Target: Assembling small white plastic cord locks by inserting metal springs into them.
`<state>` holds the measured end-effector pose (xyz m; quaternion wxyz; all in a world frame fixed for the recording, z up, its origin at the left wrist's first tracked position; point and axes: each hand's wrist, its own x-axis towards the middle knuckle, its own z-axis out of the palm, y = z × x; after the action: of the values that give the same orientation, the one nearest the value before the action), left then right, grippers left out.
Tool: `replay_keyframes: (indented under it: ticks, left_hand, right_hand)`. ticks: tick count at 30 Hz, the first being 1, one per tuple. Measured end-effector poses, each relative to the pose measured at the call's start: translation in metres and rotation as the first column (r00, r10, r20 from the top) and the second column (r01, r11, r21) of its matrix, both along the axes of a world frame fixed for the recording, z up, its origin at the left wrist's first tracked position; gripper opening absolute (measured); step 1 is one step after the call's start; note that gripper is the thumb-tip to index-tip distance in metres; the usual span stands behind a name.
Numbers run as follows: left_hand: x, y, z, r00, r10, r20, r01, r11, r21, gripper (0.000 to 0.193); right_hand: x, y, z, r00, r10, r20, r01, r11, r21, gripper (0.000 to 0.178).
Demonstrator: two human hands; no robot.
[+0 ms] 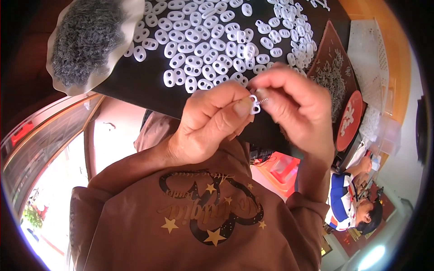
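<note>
Above the near edge of the dark table (135,97), my left hand (210,122) pinches a small white plastic cord-lock piece (255,108) between thumb and fingers. My right hand (300,106) is closed in a pinch around a tiny metal spring (263,100), whose end meets the white piece's right side. How far the spring sits inside it I cannot tell. Just beyond my hands, many oval two-holed white cord-lock pieces (193,61) lie spread over the tabletop. Smaller white parts (294,34) are heaped farther right.
A pale wavy-rimmed container (132,31) full of small grey springs stands at the far left. On the right are a brown tray (322,47) with scattered springs and a red dish (357,101) holding white parts. Another person (350,198) works beyond, near a red plastic stool (280,174).
</note>
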<state>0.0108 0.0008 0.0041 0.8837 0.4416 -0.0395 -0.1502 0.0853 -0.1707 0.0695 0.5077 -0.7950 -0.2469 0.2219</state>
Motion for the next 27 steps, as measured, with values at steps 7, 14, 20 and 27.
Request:
replay_keyframes:
  ticks: [7,14,20,27]
  left_hand:
    - [0.002,-0.002,0.002,0.996,0.059,-0.071,-0.068,0.989,-0.135,0.023]
    - [0.000,0.003,0.000,0.996,0.010,-0.087,-0.019,0.994,-0.103,0.019]
    - [0.000,0.003,0.006,0.999,-0.018,0.035,0.015,0.996,0.090,0.016]
    - [0.001,0.002,0.006,0.997,-0.032,0.069,0.022,0.990,0.143,0.015]
  right_hand:
    - [-0.019,-0.001,-0.012,0.997,-0.079,0.016,0.076,0.989,0.127,0.016]
    - [-0.015,-0.009,-0.007,0.958,-0.143,-0.250,0.172,0.980,0.098,0.022]
    - [-0.009,-0.011,0.005,0.957,-0.090,-0.275,0.111,0.992,0.062,0.021]
    - [-0.006,-0.013,0.006,0.976,-0.033,-0.214,0.041,0.999,0.033,0.020]
